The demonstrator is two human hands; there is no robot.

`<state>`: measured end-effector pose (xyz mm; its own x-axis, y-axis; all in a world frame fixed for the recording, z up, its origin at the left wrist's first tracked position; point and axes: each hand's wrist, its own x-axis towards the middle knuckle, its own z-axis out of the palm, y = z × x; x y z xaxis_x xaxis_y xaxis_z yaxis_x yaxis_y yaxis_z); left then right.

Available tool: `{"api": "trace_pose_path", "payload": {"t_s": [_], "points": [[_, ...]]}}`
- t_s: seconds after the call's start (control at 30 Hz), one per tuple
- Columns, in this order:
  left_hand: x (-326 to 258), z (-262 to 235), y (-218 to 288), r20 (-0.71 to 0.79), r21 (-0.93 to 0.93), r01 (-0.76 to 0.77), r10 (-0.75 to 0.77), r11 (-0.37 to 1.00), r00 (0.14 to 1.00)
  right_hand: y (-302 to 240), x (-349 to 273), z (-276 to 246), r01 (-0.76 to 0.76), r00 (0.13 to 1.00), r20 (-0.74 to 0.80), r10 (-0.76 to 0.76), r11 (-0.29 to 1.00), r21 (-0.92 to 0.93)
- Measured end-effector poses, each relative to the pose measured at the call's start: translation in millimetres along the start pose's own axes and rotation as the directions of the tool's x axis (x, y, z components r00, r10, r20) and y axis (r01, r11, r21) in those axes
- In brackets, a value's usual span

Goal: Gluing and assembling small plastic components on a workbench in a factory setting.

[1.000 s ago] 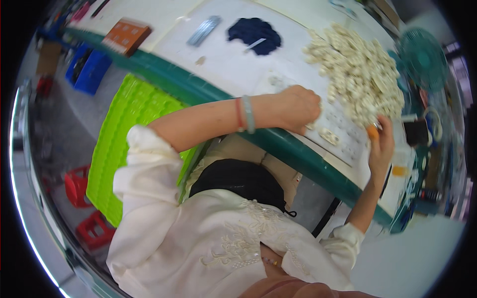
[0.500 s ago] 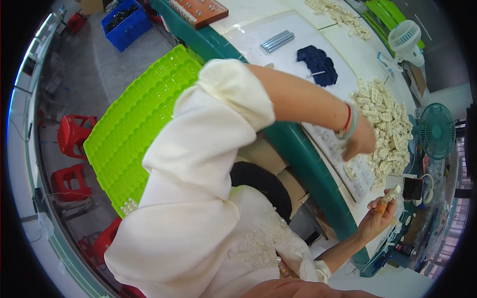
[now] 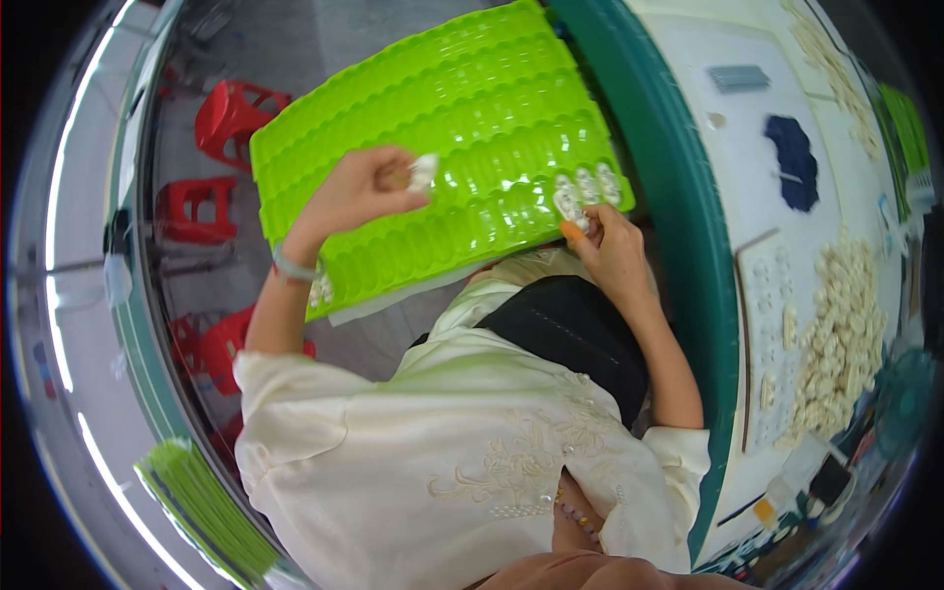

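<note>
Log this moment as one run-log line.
left hand: holds small white piece over green mould tray | right hand: fingertips on white pieces in tray's near edge pockets

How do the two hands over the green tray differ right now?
The left hand is raised above the green tray, pinching a small white piece; the right hand is down at the tray's near corner, fingertips on white pieces already in its pockets. The left wrist wears a pale band; the right is bare. Both handle white pieces.
</note>
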<state>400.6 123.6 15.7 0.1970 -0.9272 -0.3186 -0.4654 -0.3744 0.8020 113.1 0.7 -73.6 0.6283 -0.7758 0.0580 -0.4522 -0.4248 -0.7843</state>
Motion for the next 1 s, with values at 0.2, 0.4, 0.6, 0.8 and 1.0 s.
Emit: {"api": "trace_pose_path", "payload": {"t_s": [0.2,0.4,0.6,0.8,1.0], "points": [[-137,20,-82,-0.325,-0.293,0.451,-0.531,0.843,0.782,24,22,45,0.096,0.993,0.099,-0.069,0.949,-0.301],[-150,54,-90,-0.627,0.063,0.634,-0.464,0.771,0.626,7,11,25,0.014,0.993,0.112,0.021,0.954,-0.301],[-141,69,-121,-0.729,0.248,0.716,-0.362,0.652,0.581,5,-10,1,-0.060,0.987,0.136,0.086,0.981,-0.185],[-124,68,-156,-0.764,0.499,0.589,0.001,0.635,0.645,4,-59,-39,-0.285,0.958,-0.019,0.286,0.958,0.017],[-92,37,-85,-0.595,0.518,0.488,-0.113,0.703,0.795,-21,-118,-102,-0.331,0.889,-0.320,0.328,0.942,0.045]]}}
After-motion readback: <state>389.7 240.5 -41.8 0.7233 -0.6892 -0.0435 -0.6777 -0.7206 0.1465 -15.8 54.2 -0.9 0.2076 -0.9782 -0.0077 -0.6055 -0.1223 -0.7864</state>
